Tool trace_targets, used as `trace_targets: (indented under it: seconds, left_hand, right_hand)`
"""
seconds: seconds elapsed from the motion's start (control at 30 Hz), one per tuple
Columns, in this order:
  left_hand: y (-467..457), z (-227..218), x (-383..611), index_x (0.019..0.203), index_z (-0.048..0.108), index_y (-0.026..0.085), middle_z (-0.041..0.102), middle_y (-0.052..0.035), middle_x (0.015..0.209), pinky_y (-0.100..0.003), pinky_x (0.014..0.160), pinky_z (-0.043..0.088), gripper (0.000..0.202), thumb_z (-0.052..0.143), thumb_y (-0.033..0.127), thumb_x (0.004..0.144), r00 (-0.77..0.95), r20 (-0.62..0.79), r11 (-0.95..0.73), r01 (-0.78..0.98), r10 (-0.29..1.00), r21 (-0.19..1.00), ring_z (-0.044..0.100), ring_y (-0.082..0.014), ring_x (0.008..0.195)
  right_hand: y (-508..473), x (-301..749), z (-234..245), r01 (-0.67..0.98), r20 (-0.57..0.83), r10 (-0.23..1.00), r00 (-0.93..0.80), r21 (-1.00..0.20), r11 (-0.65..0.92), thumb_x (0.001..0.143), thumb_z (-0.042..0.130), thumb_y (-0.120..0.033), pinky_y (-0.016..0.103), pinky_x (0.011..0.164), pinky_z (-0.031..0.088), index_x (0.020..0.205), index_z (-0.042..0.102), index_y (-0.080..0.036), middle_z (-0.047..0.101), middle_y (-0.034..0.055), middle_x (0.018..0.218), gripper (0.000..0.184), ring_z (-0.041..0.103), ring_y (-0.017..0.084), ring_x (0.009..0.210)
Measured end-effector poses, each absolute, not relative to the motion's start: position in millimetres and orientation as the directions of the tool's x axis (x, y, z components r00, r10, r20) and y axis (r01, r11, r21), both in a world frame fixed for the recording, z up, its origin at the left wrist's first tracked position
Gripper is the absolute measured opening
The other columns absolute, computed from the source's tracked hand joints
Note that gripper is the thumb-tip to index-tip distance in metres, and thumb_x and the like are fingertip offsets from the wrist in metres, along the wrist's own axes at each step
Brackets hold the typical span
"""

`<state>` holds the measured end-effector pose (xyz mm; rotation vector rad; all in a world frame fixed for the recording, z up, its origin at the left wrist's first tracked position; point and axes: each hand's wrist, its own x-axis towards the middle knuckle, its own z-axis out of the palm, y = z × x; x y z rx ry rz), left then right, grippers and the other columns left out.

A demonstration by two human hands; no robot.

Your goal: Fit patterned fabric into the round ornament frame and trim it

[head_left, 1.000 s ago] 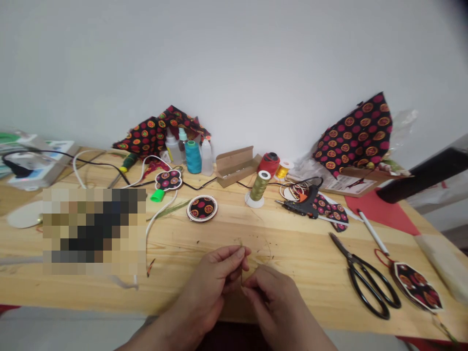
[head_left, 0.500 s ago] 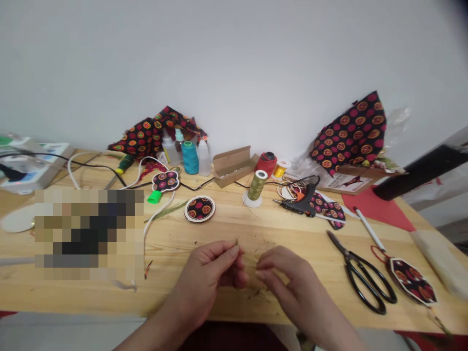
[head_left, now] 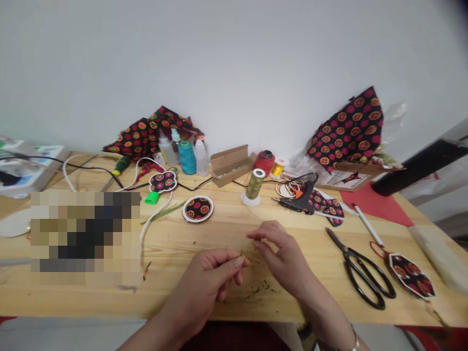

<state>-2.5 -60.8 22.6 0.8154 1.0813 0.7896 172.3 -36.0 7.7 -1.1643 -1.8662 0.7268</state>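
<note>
My left hand (head_left: pixel 219 275) is closed in a pinch, thumb against forefinger, over the front part of the table. A short bit of olive thread (head_left: pixel 243 253) sticks up at its fingertips; the rest is hidden by the fingers. My right hand (head_left: pixel 280 256) hovers just to the right and slightly higher, its thumb and fingers bent in a loose pinch. What it holds, if anything, is too fine to make out. Beyond the hands stands a spool of olive thread (head_left: pixel 255 184). A round fabric-covered piece (head_left: pixel 198 209) with a pale rim lies to its left.
Black-handled scissors (head_left: pixel 365 273) and an octagonal fabric pendant (head_left: pixel 412 275) lie at right. Behind them are a glue gun (head_left: pixel 302 200) and a white pen (head_left: pixel 368 225). A teal thread cone (head_left: pixel 187 158) and small cardboard box (head_left: pixel 232 165) stand near the wall. Pixelation covers part of the left.
My right hand has moved up and away from the table edge, showing dark scraps beneath. My left hand has dropped slightly, still pinching. The fine strands between the hands no longer show clearly.
</note>
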Motion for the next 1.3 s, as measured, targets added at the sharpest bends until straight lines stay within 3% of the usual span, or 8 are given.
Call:
trace_targets:
  seconds: [0.17,0.3,0.47,0.57,0.97,1.1,1.2,1.3]
  left_hand:
    - [-59.6,21.9,-3.0,0.069,0.073,0.013,0.052,0.0037,0.052,-0.019,0.039,0.016,0.025,0.072,0.038,0.069,0.238,-0.471,0.512,-0.156,0.849,0.845,0.029,-0.0039,0.042]
    - [-57.8,22.6,-3.8,0.067,0.072,0.012,0.050,0.0041,0.051,-0.018,0.039,0.015,0.025,0.073,0.037,0.067,0.227,-0.483,0.524,-0.186,0.846,0.831,0.030,-0.0041,0.043]
    - [-55.2,19.1,-4.4,0.069,0.072,0.013,0.048,0.0048,0.050,-0.017,0.038,0.015,0.022,0.074,0.035,0.067,0.231,-0.491,0.538,-0.239,0.840,0.808,0.031,-0.0042,0.043]
    - [-54.4,15.3,-3.8,0.071,0.073,0.014,0.047,0.0049,0.050,-0.017,0.038,0.014,0.022,0.075,0.035,0.066,0.221,-0.500,0.544,-0.245,0.837,0.803,0.030,-0.0040,0.043]
    - [-55.8,16.8,-2.9,0.069,0.074,0.014,0.047,0.0043,0.050,-0.016,0.039,0.014,0.020,0.076,0.034,0.066,0.195,-0.486,0.523,-0.257,0.852,0.813,0.031,-0.0042,0.044]
    - [-56.3,16.1,-2.6,0.071,0.074,0.015,0.048,0.0040,0.051,-0.017,0.039,0.016,0.020,0.075,0.034,0.068,0.189,-0.465,0.500,-0.241,0.865,0.832,0.032,-0.0047,0.045]
    - [-57.8,15.4,-3.0,0.074,0.075,0.015,0.049,0.0038,0.051,-0.018,0.040,0.016,0.022,0.073,0.036,0.069,0.181,-0.447,0.478,-0.202,0.876,0.855,0.032,-0.0051,0.045]
    - [-59.1,15.1,-3.2,0.076,0.075,0.015,0.048,0.0040,0.051,-0.019,0.041,0.015,0.024,0.072,0.038,0.070,0.172,-0.442,0.468,-0.162,0.880,0.869,0.030,-0.0054,0.044]
  right_hand:
    - [-25.6,221.5,10.7,0.744,0.345,0.939,0.003,-0.628,0.228,0.085,0.048,-0.028,0.036,0.080,0.048,0.089,0.067,-0.020,0.068,0.0076,0.092,0.020,0.061,0.021,0.088]
    - [-39.3,276.3,7.9,0.849,0.334,0.930,0.152,-0.526,0.050,0.082,0.046,-0.034,0.050,0.081,0.045,0.089,0.067,-0.012,0.067,0.0169,0.093,0.031,0.060,0.032,0.089]
    - [-76.6,323.7,-4.3,0.977,0.191,0.964,0.182,0.071,-0.199,0.084,0.039,-0.032,0.049,0.081,0.046,0.096,0.067,-0.005,0.066,0.0220,0.093,0.041,0.061,0.037,0.089]
    - [-92.8,331.7,-12.8,0.950,0.123,0.967,0.222,0.197,-0.243,0.083,0.042,-0.029,0.045,0.081,0.048,0.098,0.067,-0.003,0.067,0.0225,0.093,0.039,0.063,0.035,0.088]
    - [-93.7,346.2,-24.3,0.923,-0.006,0.958,0.286,0.272,-0.274,0.075,0.046,-0.009,0.039,0.083,0.050,0.108,0.064,0.001,0.067,0.0225,0.098,0.039,0.065,0.032,0.092]
    - [-94.9,353.2,-23.7,0.922,0.011,0.953,0.303,0.251,-0.296,0.074,0.047,-0.012,0.041,0.081,0.051,0.110,0.063,0.000,0.065,0.0237,0.100,0.041,0.064,0.034,0.092]
    - [-97.3,350.5,-14.4,0.925,0.054,0.935,0.350,0.135,-0.354,0.073,0.047,-0.021,0.043,0.074,0.052,0.111,0.061,-0.002,0.061,0.0250,0.105,0.044,0.063,0.036,0.092]
    - [-99.9,329.8,2.8,0.926,0.060,0.934,0.352,-0.169,-0.338,0.071,0.052,-0.035,0.044,0.073,0.052,0.103,0.063,-0.008,0.063,0.0208,0.099,0.043,0.064,0.034,0.086]
